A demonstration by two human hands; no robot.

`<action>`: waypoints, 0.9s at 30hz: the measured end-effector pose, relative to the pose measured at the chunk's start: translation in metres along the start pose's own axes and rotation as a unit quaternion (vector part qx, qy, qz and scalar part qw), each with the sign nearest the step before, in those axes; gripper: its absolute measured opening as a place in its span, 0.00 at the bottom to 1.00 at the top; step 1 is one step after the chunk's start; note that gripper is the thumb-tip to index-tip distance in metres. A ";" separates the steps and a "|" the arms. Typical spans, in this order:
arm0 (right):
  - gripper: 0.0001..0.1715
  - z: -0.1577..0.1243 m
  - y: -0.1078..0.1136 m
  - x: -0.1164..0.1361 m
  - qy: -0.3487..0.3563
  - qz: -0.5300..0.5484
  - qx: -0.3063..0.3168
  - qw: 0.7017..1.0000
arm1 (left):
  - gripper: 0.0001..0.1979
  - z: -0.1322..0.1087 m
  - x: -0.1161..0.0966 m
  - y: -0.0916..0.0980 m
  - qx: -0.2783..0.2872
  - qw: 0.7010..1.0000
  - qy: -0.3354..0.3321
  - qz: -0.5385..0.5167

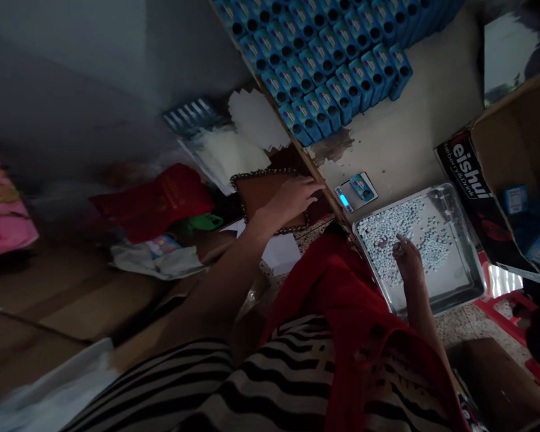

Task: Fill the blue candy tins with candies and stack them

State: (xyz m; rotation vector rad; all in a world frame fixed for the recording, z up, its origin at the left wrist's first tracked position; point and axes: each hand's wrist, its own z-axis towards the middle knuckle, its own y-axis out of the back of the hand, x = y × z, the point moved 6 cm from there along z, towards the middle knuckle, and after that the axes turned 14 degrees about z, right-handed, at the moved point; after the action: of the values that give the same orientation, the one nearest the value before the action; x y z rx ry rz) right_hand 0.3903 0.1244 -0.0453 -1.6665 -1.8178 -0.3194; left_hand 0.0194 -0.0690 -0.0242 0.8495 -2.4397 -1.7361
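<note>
Pellets are spread beneath the narrowed right fingers, whose hold cannot be told; a scale is set beyond the loosely parted left fingers.

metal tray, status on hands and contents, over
Right hand at pellets, grip unclear. Left hand open by table edge. Pellets loose in metal tray. Nothing visibly blocking right hand.

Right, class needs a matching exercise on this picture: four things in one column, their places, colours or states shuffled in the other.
1. left hand
2. right hand
3. scale
4. apron

A. bearing one small blue pack
B. red
C. at the table edge, fingers spread
D. over the pellets in the metal tray

Pairs: 1-C, 2-D, 3-A, 4-B
</note>
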 end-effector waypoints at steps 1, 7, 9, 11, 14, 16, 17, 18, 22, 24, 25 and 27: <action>0.20 0.003 -0.008 0.003 0.004 0.000 0.010 1.000 | 0.24 -0.002 0.001 -0.003 0.000 1.000 0.002 -0.001; 0.17 0.016 -0.052 0.020 0.013 0.004 0.063 0.998 | 0.24 -0.019 0.018 -0.022 0.008 0.999 0.033 -0.007; 0.16 0.019 -0.061 0.024 0.012 -0.004 0.069 0.998 | 0.24 -0.023 0.023 -0.024 0.006 0.999 0.040 -0.017; 0.15 0.021 -0.070 0.028 0.015 -0.014 0.072 0.997 | 0.23 -0.023 0.026 -0.024 0.003 0.999 0.042 -0.028; 0.15 0.022 -0.082 0.033 0.022 -0.023 0.079 0.996 | 0.24 -0.017 0.027 -0.022 0.001 0.999 0.040 -0.036; 0.15 0.021 -0.090 0.034 0.022 -0.026 0.085 0.996 | 0.24 -0.011 0.026 -0.019 -0.002 0.998 0.037 -0.040; 0.15 0.020 -0.094 0.033 0.019 -0.028 0.089 0.995 | 0.24 -0.007 0.025 -0.017 -0.003 0.998 0.034 -0.043; 0.15 0.020 -0.097 0.033 0.016 -0.030 0.093 0.995 | 0.25 -0.003 0.024 -0.016 -0.003 0.998 0.031 -0.046; 0.14 0.018 -0.106 0.030 0.014 -0.039 0.109 0.993 | 0.26 0.011 0.018 -0.011 0.003 0.999 0.020 -0.050; 0.13 0.016 -0.108 0.030 0.021 -0.052 0.115 0.992 | 0.26 0.015 0.016 -0.011 0.010 0.999 0.014 -0.048; 0.14 0.015 -0.111 0.030 0.027 -0.062 0.118 0.991 | 0.26 0.016 0.015 -0.011 0.013 0.999 0.011 -0.047; 0.15 0.013 -0.117 0.032 0.047 -0.090 0.123 0.987 | 0.25 0.016 0.013 -0.013 0.016 0.999 0.005 -0.051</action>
State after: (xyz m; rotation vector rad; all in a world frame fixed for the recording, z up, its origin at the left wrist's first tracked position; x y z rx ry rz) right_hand 0.2750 0.1377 -0.0077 -1.3029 -1.8568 -0.2361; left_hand 0.0082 -0.0637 -0.0453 1.0000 -2.4657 -1.7238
